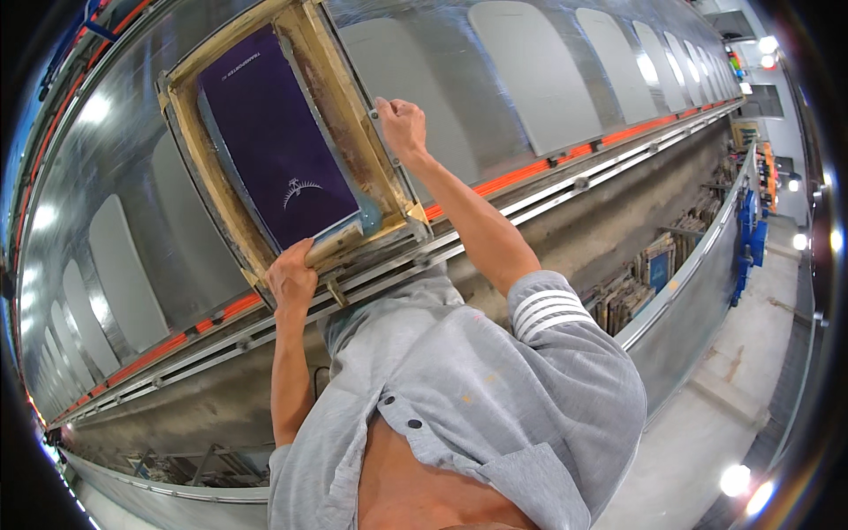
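Observation:
A wooden screen-printing frame [340,115] with a dark purple mesh [265,132] lies across the long table. The mesh bears a small pale crest and a line of lettering. At the frame's near edge my left hand [291,276] is closed around the left end of a short wooden-handled squeegee [336,245]. Its blade is mostly hidden. Bluish ink [371,216] smears the frame's near right corner. My right hand [404,130] is closed in a fist at the frame's right metal edge, with the thumb against it. What lies under the frame is hidden.
Grey flat panels with rounded ends [534,75] lie in a row along the metal table on both sides. An orange strip and metal rail [530,194] run along its near edge. Behind me, a metal-sided rack [640,274] holds several upright boards.

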`<state>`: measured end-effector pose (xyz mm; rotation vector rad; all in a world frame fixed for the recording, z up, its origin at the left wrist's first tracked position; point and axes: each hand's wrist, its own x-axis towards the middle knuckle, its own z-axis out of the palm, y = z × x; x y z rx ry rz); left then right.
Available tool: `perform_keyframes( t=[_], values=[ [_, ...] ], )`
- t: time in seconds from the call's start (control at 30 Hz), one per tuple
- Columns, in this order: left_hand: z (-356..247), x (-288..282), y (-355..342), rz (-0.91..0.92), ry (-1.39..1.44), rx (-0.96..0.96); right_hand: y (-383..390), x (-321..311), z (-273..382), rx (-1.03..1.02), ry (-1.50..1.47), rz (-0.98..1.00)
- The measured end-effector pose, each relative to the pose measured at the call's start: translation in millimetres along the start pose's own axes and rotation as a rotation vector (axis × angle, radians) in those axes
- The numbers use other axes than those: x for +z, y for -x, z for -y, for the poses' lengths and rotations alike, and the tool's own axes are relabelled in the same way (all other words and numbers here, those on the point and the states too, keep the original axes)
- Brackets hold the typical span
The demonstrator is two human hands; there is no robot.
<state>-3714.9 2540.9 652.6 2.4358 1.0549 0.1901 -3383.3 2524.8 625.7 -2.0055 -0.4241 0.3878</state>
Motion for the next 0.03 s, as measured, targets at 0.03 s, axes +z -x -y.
perform_keyframes(
  t=[0.03],
  values=[
    [23.8,-10.6,8.0,-0.006,-0.022,0.006,13.1,23.3,4.0,-0.012,-0.011,0.012]
  ],
)
